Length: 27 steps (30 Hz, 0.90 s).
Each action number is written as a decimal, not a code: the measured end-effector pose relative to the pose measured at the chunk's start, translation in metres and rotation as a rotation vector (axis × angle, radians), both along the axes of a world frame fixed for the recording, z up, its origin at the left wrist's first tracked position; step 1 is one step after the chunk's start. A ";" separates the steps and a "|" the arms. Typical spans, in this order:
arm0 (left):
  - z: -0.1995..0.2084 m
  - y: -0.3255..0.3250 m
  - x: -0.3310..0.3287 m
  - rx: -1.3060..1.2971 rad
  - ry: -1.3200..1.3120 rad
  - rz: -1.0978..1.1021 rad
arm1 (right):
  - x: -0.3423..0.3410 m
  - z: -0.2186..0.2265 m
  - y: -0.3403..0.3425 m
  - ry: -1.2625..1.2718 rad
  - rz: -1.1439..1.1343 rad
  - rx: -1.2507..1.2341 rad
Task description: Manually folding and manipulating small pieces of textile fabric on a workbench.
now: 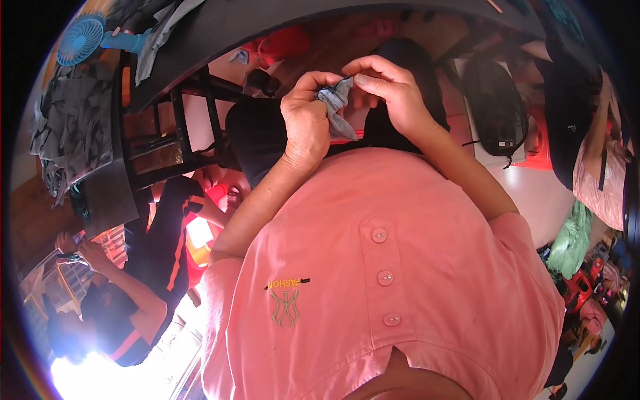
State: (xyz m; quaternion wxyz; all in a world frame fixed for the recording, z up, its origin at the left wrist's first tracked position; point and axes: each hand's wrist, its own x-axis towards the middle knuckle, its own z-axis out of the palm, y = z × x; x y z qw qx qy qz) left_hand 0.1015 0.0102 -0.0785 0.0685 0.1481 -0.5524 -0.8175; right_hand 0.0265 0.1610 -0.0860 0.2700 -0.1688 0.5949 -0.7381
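Note:
A small piece of grey cloth (343,127) with a dark edge hangs crumpled between my two hands, above my dark-trousered lap. My left hand (307,123) is closed, its thumb and curled forefinger gripping the upper left part of the cloth. From the other side, my right hand (397,97) pinches the dark top edge between thumb and forefinger. Its other fingers curl behind and are partly hidden. Whether a thread or some small part lies in the right pinch is too fine to make out.
A dark table (267,30) curves across the far side. At left are a heap of dark grey cloth pieces (73,127), a blue handheld fan (81,39) and a black stool frame (177,127). A black mesh-like bag (493,110) lies at right. Co-workers sit on both sides.

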 end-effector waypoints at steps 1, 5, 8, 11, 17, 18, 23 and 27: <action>-0.001 0.000 0.000 -0.001 -0.002 -0.003 | -0.001 -0.001 0.001 -0.034 0.040 0.013; -0.005 0.001 0.001 -0.054 0.036 -0.034 | -0.001 -0.006 0.002 -0.079 0.056 -0.058; -0.006 0.001 0.002 -0.057 0.038 -0.042 | -0.001 -0.006 0.006 -0.150 0.067 -0.096; -0.006 0.002 0.002 -0.060 0.039 -0.046 | 0.001 -0.007 0.008 -0.129 0.078 -0.096; 0.002 0.007 0.006 -0.231 0.119 -0.065 | 0.004 -0.004 0.005 -0.051 -0.001 -0.084; 0.002 0.008 0.006 -0.264 0.172 -0.051 | 0.004 -0.003 0.005 -0.020 -0.017 -0.070; -0.001 0.003 0.006 -0.344 0.209 -0.081 | 0.001 -0.005 0.009 0.013 -0.016 -0.047; -0.001 0.001 0.004 -0.409 0.291 -0.088 | -0.003 -0.012 0.009 -0.073 0.037 -0.107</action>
